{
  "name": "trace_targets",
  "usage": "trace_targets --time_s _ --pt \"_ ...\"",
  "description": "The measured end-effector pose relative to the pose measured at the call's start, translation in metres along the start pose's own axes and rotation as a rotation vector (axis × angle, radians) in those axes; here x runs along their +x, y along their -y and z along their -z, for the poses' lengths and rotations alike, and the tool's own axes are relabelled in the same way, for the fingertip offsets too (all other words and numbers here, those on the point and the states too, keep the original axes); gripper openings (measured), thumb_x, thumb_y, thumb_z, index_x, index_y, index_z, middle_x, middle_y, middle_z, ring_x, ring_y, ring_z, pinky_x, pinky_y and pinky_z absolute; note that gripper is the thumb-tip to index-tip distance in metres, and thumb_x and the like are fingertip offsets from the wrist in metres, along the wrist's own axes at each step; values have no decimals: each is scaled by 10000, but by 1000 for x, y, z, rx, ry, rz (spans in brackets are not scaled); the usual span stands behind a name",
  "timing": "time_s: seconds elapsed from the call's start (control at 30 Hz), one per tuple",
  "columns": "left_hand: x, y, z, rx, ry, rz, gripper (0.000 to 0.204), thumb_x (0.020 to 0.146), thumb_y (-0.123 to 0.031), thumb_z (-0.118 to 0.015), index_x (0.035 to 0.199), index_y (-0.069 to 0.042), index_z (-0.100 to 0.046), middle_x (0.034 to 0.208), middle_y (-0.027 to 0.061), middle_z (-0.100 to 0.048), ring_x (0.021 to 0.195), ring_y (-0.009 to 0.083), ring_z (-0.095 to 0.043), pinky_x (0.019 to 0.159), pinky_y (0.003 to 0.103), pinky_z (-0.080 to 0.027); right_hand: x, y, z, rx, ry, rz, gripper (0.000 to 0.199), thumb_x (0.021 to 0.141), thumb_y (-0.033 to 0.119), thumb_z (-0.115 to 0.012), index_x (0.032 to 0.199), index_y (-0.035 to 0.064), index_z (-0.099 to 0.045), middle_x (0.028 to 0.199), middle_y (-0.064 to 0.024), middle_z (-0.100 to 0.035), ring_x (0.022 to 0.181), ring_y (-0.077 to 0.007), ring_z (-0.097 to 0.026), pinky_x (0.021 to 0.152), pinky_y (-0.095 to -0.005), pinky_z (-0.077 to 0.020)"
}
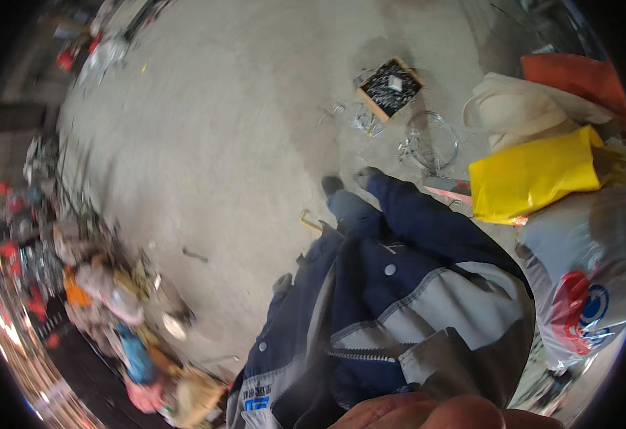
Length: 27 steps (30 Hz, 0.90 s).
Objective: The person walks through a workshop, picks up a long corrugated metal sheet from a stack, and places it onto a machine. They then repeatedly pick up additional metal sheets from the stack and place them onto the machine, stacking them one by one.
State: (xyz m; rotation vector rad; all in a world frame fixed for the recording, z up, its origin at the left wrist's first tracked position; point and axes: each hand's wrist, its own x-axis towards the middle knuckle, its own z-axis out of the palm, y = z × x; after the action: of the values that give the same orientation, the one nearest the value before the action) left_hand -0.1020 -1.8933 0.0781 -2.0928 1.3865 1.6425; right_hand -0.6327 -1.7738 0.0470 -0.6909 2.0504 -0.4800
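Note:
My navy and grey jacket [370, 307] fills the lower middle. Past the left cuff, my left hand [282, 284] shows as a small, blurred grey shape, its fingers not distinct. At the end of the navy right sleeve, a small dark grey shape looks like my right hand [367, 174]; its fingers are too blurred to read. No held thing can be made out at either. A dark shoe tip [332, 185] lies beside the right one. Ahead on the floor stands a shallow wooden box [376, 104] of small dark metal pieces, with a little white block [395, 83] on top.
A coil of wire [456, 143] lies by the box, near a clear packet [368, 122]. Yellow [535, 175], cream [513, 107] and grey plastic bags [578, 239] crowd the right. Mixed bags and cloths [105, 286] line the left. A yellow-handled item [310, 222] lies on the concrete floor [206, 143].

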Motion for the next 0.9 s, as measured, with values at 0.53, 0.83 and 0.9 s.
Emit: trace_targets --time_s 0.53,0.83,0.9 --pt "275 -574 19 305 228 -184 310 952 -343 -669 1117 -81 -653 852 68 -648 635 217 -630 468 353 -457 241 89 223 -223 -476 139 177 880 256 -603 791 128 -685 714 -144 -624 664 -332 -645 586 -489 -510" --pt "358 -987 -123 677 152 -238 325 942 -375 -601 983 -53 -618 757 50 -570 620 225 -593 449 370 -421 289 0 264 690 -833 -621 397 884 404 -616 719 52 -696 680 -182 -670 635 -331 -661 559 -486 -485" --pt "363 -1068 -182 752 166 -233 307 915 -341 -617 1012 -52 -654 855 59 -619 632 215 -591 474 343 -420 322 -11 254 446 -747 -497 249 868 288 -620 763 68 -666 713 -172 -663 657 -347 -651 576 -485 -491"
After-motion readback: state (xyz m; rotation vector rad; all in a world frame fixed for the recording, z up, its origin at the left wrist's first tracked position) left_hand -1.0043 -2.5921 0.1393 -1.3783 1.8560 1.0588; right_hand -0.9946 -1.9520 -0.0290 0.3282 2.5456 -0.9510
